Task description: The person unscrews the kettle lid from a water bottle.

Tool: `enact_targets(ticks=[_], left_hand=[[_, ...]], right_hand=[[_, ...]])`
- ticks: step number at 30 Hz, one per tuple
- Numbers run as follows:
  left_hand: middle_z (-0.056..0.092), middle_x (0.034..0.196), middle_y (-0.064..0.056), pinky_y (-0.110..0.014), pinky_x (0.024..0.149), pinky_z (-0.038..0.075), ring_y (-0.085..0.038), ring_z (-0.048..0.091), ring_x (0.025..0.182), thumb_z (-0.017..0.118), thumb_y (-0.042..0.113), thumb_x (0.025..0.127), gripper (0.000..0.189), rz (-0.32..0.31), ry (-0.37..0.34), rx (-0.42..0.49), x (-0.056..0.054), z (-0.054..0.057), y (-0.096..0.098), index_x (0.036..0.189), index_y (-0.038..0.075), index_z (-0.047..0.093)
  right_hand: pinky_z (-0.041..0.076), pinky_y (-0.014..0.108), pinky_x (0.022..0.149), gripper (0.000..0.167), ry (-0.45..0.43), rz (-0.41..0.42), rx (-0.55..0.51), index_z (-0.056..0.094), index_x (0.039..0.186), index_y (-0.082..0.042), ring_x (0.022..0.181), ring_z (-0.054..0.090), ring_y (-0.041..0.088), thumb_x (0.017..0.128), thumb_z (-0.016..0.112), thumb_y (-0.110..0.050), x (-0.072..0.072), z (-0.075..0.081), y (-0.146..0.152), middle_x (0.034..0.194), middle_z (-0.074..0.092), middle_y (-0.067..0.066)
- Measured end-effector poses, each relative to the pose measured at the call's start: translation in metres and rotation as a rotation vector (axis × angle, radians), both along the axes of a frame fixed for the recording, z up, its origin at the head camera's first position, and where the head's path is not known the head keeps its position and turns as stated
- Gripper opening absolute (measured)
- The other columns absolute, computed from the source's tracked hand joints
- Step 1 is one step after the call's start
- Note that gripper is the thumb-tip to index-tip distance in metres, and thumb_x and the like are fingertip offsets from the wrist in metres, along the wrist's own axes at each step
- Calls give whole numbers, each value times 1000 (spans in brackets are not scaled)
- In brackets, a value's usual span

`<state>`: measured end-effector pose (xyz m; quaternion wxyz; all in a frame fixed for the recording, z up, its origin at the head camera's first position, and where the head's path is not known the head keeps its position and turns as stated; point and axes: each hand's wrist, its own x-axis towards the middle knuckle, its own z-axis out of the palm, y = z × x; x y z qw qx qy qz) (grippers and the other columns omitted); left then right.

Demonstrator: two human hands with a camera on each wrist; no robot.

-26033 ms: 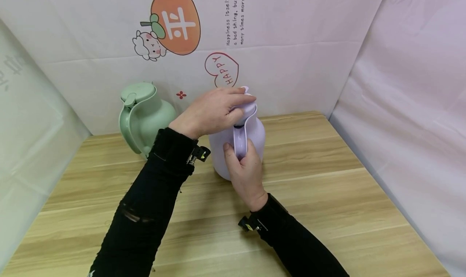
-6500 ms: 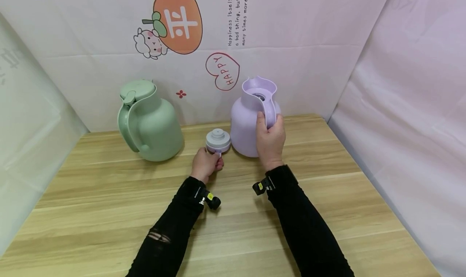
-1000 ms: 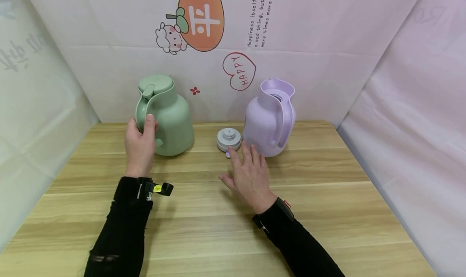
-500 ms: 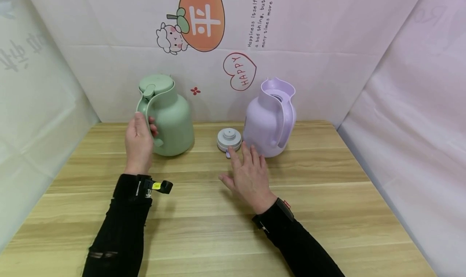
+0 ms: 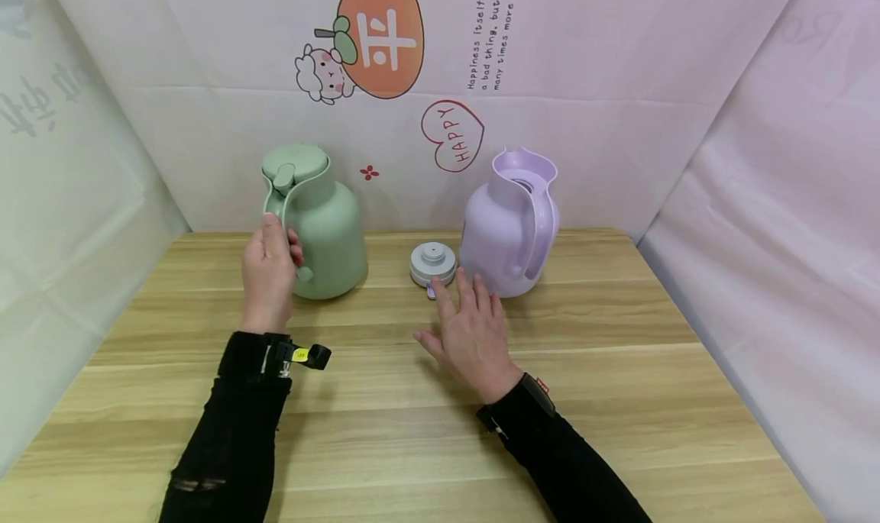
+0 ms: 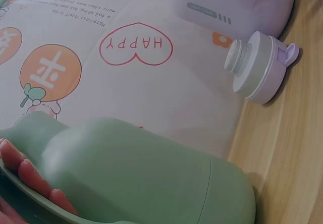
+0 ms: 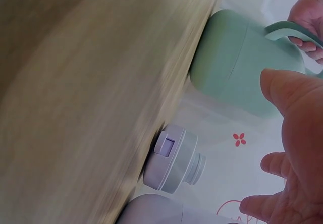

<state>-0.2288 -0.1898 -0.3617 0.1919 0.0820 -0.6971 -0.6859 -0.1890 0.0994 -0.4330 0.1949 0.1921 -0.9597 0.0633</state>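
Note:
At the left of the table stands a green thermos jug (image 5: pixel 330 233) with its lid on. My left hand (image 5: pixel 268 275) grips its handle, fingers wrapped through the loop, as the left wrist view also shows. A lilac thermos jug (image 5: pixel 491 229) stands to the right, its mouth uncovered and its handle turned to the front right. Between the jugs a lilac and grey lid (image 5: pixel 432 263) lies upside down, its small tab toward me. My right hand (image 5: pixel 474 336) is spread with fingers apart, just in front of the lid and the lilac jug, holding nothing.
Both jugs and the lid are near the back edge of the wooden table (image 5: pixel 385 431). Right behind rises a white printed cloth (image 5: pixel 584 126), and more cloth hangs at the left and right sides.
Earlier the lilac jug lost its lid, which was put down upside down; both hands then left them. Lately the left hand has shifted its grip on the green jug's handle; the right stays still.

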Motion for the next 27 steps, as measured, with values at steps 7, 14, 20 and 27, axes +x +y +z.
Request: enact_targets(ticks=[7,14,20,27], left_hand=[[52,82,-1,-31,72,42,-18,51,76,33,64,106,56,27,3,-36,5,-1,4,96,14,57],[52,78,1,-30,69,42,-17,51,73,33,64,106,57,62,6,-58,11,-1,9,94,14,58],[51,76,1,-29,67,41,-16,51,71,35,64,106,56,77,-1,-29,13,-2,14,90,15,57],[51,74,1,-29,64,40,-15,49,69,37,65,106,56,82,14,-19,18,-1,18,88,15,57]], right_hand=[[40,72,110,87,-5,8,-26,42,159,-15,145,39,54,92,72,-62,0,1,0,159,38,32],[39,72,110,87,-16,7,-38,42,160,-15,145,38,54,92,73,-59,-1,1,0,159,38,31],[39,72,110,87,-29,5,-43,40,160,-16,146,37,54,92,72,-60,-1,1,1,160,37,30],[40,73,109,87,-21,12,-49,40,160,-16,145,37,55,93,71,-61,-1,3,1,160,37,31]])
